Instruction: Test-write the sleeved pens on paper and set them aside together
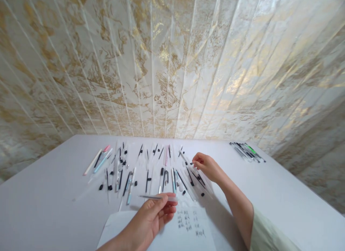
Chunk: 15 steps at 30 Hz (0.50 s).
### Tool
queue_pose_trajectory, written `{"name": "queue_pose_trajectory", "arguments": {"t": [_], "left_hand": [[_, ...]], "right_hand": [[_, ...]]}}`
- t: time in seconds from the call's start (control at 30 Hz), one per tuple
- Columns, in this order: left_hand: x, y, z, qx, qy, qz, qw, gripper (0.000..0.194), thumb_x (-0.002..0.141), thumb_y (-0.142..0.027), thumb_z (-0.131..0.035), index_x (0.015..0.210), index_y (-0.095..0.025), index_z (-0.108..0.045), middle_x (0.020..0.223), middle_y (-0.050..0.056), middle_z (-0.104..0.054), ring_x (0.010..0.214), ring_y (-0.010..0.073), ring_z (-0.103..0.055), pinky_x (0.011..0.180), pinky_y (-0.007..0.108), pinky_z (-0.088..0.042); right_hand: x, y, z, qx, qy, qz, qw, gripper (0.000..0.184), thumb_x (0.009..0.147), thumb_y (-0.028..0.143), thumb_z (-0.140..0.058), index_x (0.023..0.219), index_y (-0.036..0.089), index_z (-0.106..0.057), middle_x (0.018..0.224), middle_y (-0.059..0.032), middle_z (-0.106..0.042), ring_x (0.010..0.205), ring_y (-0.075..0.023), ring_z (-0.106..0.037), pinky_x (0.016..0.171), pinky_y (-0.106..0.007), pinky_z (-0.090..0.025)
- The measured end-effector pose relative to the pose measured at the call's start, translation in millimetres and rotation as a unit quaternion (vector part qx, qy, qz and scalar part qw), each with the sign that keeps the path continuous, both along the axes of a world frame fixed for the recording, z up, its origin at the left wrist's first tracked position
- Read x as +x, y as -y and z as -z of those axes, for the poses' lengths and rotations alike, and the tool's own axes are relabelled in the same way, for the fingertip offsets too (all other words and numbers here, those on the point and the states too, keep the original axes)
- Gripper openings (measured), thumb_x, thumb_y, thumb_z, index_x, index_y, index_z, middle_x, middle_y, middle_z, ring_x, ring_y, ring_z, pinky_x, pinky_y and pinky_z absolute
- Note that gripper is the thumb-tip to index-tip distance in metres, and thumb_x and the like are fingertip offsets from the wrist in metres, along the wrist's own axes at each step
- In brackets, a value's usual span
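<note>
My left hand (157,217) pinches a slim clear pen barrel (172,199) between thumb and fingers, above the top edge of a sheet of paper (115,226). A thin grey refill tip (145,196) points left out of it. Farther forward and to the right, my right hand (205,165) has its fingertips pressed together low over the pen parts. A small dark piece shows at those fingertips, too small to name. Close by lie a pale pen tube (184,156), dark refills (189,176) and a black cap (202,195).
Many pen parts lie in loose rows on the white table (54,186), among them a pink pen (166,155) and a light blue pen (101,163). Assembled pens (246,152) are bunched at the far right. Handwriting marks the paper. A gold-patterned curtain (167,64) hangs behind.
</note>
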<state>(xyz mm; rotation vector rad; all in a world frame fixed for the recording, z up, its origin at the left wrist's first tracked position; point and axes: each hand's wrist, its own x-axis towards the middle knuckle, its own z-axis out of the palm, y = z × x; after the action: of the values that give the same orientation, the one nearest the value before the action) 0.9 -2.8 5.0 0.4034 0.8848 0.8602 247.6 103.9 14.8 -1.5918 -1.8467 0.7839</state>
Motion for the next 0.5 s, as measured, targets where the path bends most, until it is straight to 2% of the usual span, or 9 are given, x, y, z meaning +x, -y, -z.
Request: {"name": "queue_pose_trajectory", "arguments": {"t": [0.1, 0.2, 0.33, 0.5], "left_hand": [[-0.4, 0.9, 4.2, 0.028, -0.007, 0.026, 0.999, 0.027, 0.074, -0.036, -0.077, 0.090, -0.014, -0.075, 0.090, 0.008, -0.073, 0.084, 0.0156, -0.064, 0.083, 0.026, -0.052], [0.0, 1.9, 6.1, 0.048, -0.018, 0.042, 0.998, 0.029, 0.072, -0.039, -0.078, 0.088, -0.015, -0.076, 0.088, 0.008, -0.073, 0.083, 0.0161, -0.063, 0.081, 0.027, -0.051], [2.2, 4.1, 4.5, 0.063, -0.030, 0.037, 0.997, 0.030, 0.070, -0.041, -0.078, 0.086, -0.015, -0.076, 0.086, 0.008, -0.072, 0.081, 0.0172, -0.063, 0.081, 0.029, -0.050], [3.1, 4.8, 1.9, 0.065, -0.037, 0.039, 0.996, 0.031, 0.068, -0.043, -0.079, 0.086, -0.017, -0.076, 0.085, 0.007, -0.072, 0.081, 0.0178, -0.062, 0.081, 0.029, -0.049]], "right_hand": [[16.0, -12.6, 17.4, 0.038, 0.044, 0.052, 0.997, 0.008, 0.081, 0.021, -0.051, 0.079, 0.019, -0.059, 0.071, -0.0015, -0.061, 0.066, -0.0162, -0.055, 0.066, -0.030, -0.042], [17.3, -20.4, 28.5, 0.055, 0.070, 0.051, 0.995, 0.012, 0.081, 0.018, -0.052, 0.086, 0.019, -0.063, 0.085, -0.0036, -0.062, 0.073, -0.0163, -0.057, 0.073, -0.030, -0.043], [7.1, -36.2, 33.5, 0.063, 0.090, 0.036, 0.993, 0.022, 0.082, 0.013, -0.053, 0.096, 0.020, -0.067, 0.096, -0.0049, -0.059, 0.077, -0.0142, -0.058, 0.077, -0.028, -0.043], [-0.2, -56.4, 38.4, 0.058, 0.105, 0.049, 0.992, 0.020, 0.081, 0.013, -0.056, 0.098, 0.019, -0.066, 0.094, -0.0045, -0.059, 0.075, -0.0135, -0.057, 0.076, -0.027, -0.043]]}}
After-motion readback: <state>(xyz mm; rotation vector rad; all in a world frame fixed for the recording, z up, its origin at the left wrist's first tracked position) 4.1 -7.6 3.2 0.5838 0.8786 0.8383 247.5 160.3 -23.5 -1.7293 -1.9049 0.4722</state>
